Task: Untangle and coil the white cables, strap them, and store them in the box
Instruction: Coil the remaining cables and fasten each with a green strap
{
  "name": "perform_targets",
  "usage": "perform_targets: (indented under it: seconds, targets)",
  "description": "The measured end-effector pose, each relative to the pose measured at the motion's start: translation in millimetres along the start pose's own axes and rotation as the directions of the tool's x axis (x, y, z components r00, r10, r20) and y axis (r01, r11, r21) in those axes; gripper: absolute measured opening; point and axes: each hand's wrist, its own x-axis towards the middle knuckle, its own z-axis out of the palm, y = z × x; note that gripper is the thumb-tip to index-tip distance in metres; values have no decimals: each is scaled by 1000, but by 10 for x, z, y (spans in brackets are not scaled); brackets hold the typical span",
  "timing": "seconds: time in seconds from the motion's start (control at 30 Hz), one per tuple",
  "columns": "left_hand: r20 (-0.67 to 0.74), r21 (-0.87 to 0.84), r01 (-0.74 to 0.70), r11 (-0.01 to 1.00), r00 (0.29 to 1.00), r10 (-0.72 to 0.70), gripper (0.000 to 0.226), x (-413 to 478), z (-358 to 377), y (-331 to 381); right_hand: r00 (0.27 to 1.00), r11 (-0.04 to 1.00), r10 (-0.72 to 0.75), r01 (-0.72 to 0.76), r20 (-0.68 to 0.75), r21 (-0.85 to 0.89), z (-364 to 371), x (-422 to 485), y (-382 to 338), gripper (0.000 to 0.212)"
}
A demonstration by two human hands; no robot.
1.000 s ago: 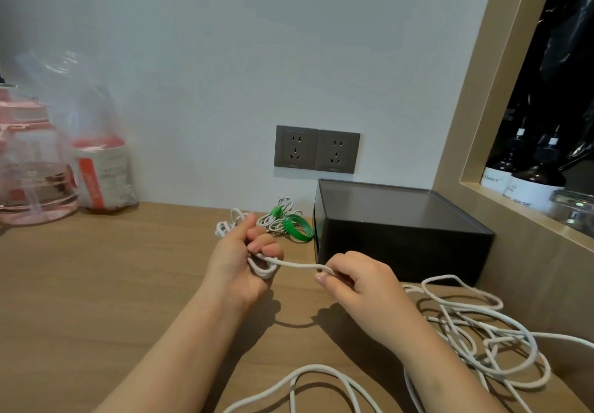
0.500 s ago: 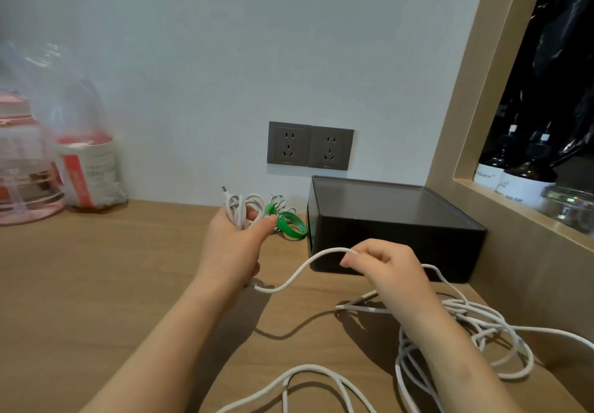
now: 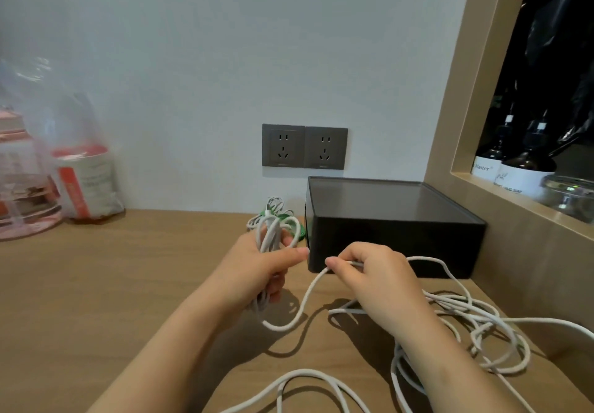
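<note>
White cable point(image 3: 289, 313) is half coiled, the rest sprawled in loose loops on the counter point(image 3: 96, 284) beside the closed black box point(image 3: 392, 239).

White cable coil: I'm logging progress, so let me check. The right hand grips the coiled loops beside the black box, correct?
Not quite. The head view shows the left hand, not the right, gripping the coiled loops beside the black box. The right hand pinches the loose strand that leads into the coil.
</note>
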Motion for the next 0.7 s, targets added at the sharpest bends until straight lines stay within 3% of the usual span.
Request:
perform_targets:
  seconds: [0.17, 0.4, 0.6, 0.7]
  targets:
    - [58, 307, -38, 951, 998, 21, 23, -25, 85, -16, 971, 997, -53, 66, -234, 49, 6, -24, -20, 20]
    - [-5, 653, -117, 748, 987, 158, 17, -27, 160, -24, 966, 969, -116, 162, -232, 186, 50, -39, -76, 20]
    - [-186, 453, -75, 888, 967, 176, 21, -18, 86, -32, 990, 967, -134, 138, -36, 214, -10, -44, -95, 13]
    - [-225, 115, -17, 993, 973, 43, 15, 17, 20, -38, 993, 990, -108, 111, -43, 88, -5, -23, -40, 10]
